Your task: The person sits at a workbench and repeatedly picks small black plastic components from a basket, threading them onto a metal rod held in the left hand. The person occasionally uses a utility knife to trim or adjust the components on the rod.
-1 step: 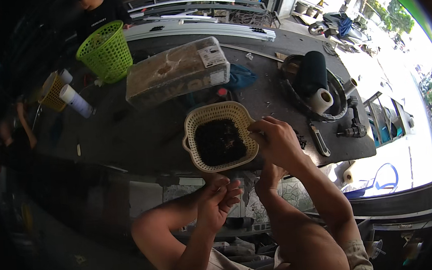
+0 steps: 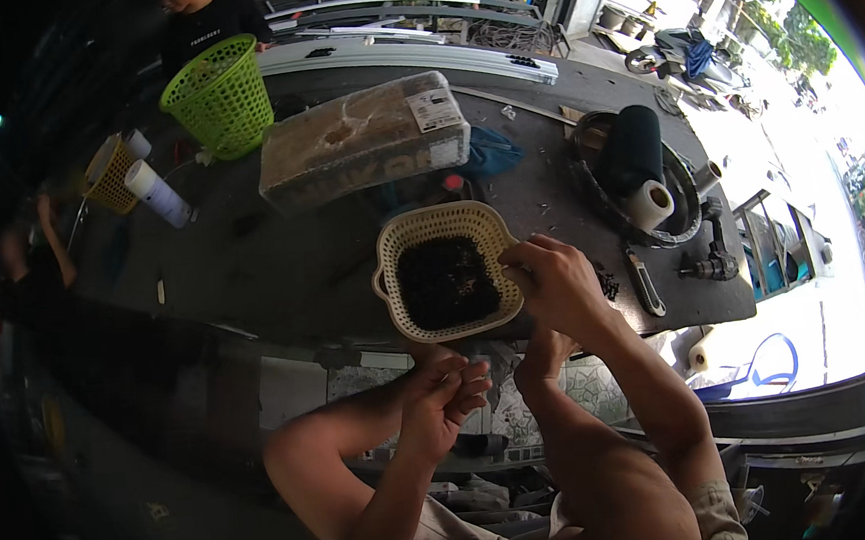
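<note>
A cream plastic basket (image 2: 383, 256) with perforated walls stands near the table's front edge. Inside it lies a heap of small black pieces (image 2: 445, 281), too small to identify. My right hand (image 2: 557, 279) is closed at the basket's right rim, thumb and fingers pinched over it. Below the basket, in front of the table edge, my left hand (image 2: 439, 407) is held palm up with curled fingers, thumb against the fingertips. Whatever may be between those fingertips is too small to make out. More small black pieces (image 2: 608, 284) lie on the table just beyond my right hand.
A wrapped carton (image 2: 364, 144) sits behind the basket, a green basket (image 2: 218, 99) farther left. To the right are a utility knife (image 2: 644, 283), a power drill (image 2: 715, 262) and a black round tub (image 2: 685, 227) holding rolls. A person (image 2: 210, 25) stands across the table.
Everything on the table appears slightly farther right in the view. Both hands keep the same pose, the right one still at the basket's rim.
</note>
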A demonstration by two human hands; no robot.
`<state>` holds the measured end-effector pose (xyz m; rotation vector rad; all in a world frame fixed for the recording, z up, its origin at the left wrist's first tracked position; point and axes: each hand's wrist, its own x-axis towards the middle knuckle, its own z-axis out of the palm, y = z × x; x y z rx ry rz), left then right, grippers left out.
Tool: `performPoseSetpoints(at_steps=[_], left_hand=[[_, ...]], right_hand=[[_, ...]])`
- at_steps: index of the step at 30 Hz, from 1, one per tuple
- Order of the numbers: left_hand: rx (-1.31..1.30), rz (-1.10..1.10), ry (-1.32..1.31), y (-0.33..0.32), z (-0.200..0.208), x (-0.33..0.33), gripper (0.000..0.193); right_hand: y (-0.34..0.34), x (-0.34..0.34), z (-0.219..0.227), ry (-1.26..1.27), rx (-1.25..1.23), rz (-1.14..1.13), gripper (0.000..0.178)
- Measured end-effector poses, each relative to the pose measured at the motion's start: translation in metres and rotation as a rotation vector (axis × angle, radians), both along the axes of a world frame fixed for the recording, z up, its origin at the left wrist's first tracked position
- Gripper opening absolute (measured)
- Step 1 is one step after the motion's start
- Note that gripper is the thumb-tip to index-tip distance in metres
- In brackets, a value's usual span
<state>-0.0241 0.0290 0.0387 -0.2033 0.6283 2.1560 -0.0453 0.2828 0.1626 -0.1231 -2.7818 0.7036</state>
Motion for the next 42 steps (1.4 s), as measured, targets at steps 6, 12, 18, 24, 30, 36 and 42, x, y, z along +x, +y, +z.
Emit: performPoseSetpoints(at_steps=[6,12,18,24,30,36,42], left_hand=[[-0.041,-0.043,-0.008,-0.003,-0.016,0.004,0.026],[-0.025,-0.030,-0.031,-0.010,-0.013,-0.003,0.034],[-0.147,-0.042,-0.012,-0.013,-0.007,-0.004,0.030],[-0.103,-0.060,-0.033,-0.016,-0.011,-0.004,0.029],[-0.068,-0.064,-0.056,-0.016,-0.013,-0.004,0.028],[-0.024,-0.048,-0.069,-0.014,-0.017,0.000,0.028],[-0.085,-0.033,-0.087,-0.012,-0.019,-0.001,0.027]], right_hand=[[-0.011,-0.036,-0.017,-0.065,0.105,0.075,0.017],[0.049,-0.021,-0.019,0.216,0.082,-0.090,0.015],[0.123,0.021,-0.052,-0.361,0.209,-0.434,0.025],[0.129,0.029,-0.087,-0.322,0.238,-0.295,0.042],[0.139,0.022,-0.094,-0.307,0.160,-0.117,0.038],[0.146,0.022,-0.095,-0.213,0.040,-0.188,0.028],[0.164,0.049,-0.087,0.156,-0.994,-0.444,0.025]])
